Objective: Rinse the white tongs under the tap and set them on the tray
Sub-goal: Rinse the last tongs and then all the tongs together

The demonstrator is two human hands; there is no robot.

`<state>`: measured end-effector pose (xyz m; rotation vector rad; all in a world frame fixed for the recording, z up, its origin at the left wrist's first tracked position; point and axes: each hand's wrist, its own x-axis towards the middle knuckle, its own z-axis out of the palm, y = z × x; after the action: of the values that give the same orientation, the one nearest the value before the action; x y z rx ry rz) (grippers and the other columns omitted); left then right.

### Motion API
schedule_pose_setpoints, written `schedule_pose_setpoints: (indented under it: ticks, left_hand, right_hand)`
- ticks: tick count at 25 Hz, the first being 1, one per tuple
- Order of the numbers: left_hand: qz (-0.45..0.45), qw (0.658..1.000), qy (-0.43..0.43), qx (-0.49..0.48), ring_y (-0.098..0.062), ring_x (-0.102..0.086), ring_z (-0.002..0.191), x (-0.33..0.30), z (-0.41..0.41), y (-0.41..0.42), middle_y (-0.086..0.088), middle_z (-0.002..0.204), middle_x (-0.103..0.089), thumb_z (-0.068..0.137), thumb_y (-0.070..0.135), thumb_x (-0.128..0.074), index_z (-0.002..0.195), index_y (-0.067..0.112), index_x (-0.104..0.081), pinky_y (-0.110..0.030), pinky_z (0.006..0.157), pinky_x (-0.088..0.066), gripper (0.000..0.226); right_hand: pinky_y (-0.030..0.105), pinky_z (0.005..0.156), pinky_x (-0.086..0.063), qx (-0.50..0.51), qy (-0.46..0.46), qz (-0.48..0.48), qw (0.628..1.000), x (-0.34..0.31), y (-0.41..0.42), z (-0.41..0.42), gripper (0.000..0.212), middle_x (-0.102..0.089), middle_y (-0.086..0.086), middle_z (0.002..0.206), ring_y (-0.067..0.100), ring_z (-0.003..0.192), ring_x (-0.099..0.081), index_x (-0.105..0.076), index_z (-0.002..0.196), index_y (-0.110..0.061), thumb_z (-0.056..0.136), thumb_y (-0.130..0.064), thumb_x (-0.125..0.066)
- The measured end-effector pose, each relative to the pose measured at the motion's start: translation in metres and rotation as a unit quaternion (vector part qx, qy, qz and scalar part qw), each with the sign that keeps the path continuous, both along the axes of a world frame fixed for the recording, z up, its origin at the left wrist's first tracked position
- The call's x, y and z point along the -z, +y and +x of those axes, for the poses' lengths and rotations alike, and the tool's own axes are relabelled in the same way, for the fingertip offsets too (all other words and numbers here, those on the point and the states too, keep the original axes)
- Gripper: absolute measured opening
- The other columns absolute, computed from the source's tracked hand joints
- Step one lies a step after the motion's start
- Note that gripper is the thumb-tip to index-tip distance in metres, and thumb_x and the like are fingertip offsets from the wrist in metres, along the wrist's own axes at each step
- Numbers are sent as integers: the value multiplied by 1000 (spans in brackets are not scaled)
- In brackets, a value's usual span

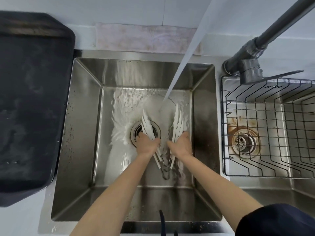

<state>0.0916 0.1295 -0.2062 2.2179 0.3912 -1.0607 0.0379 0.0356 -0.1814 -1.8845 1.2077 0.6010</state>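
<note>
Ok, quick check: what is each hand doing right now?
Left hand: closed on one arm of the white tongs.
Right hand: closed on the tongs' other arm, under the running water.

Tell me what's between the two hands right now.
In the head view, between the left hand and right hand lies only wet sink floor with running water; the white tongs spread in a V, one arm per hand.

White tongs (147, 129) in both hands, apparently spread

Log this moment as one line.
phase: rinsing | left hand: grips tongs arm | right hand: grips other arm | water: running | tray: no tongs yet
</note>
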Motion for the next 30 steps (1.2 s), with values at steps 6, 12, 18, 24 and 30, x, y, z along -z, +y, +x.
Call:
schedule_pose_setpoints:
  ticks: [6,12,18,24,30]
  left_hand:
    - [-194,964,10,-179,-28,-61,76,-33,17,5,-13,78,-61,63,17,-57,96,1,-59,-39,71,-52,36]
    - [-398,879,37,-260,-8,-58,49,-78,34,12,4,52,-57,88,20,-59,81,14,-55,-27,58,-51,11]
    - [-459,857,14,-235,-9,-50,43,-107,39,19,6,48,-52,90,25,-56,69,16,-54,-25,58,-49,24]
    - [-461,845,70,-263,-7,-67,58,-110,24,20,0,68,-65,90,22,-56,82,10,-58,-25,66,-58,15]
    - [-484,817,111,-293,-15,-66,81,-118,25,21,-5,87,-66,91,11,-52,100,10,-58,-30,72,-58,11]
  right_hand:
    - [35,93,-46,90,-117,80,986,-36,-2,18,63,-55,17,126,32,115,-55,-27,137,-3,85,-22,-58]
    - [43,76,-53,85,-214,138,963,-72,-12,36,48,-60,6,80,22,73,-58,-50,111,-8,64,-16,-57]
    - [20,60,-52,90,-306,267,909,-111,-28,42,25,-63,-5,75,6,62,-64,-53,107,-12,88,-26,-61]
    - [16,55,-51,52,-399,219,889,-135,-26,62,15,-64,-2,78,5,52,-56,-53,106,-22,92,-27,-55]
    - [12,51,-46,-10,-403,129,906,-134,-18,61,37,-52,-10,79,-4,44,-53,-46,127,-14,95,-32,-48]
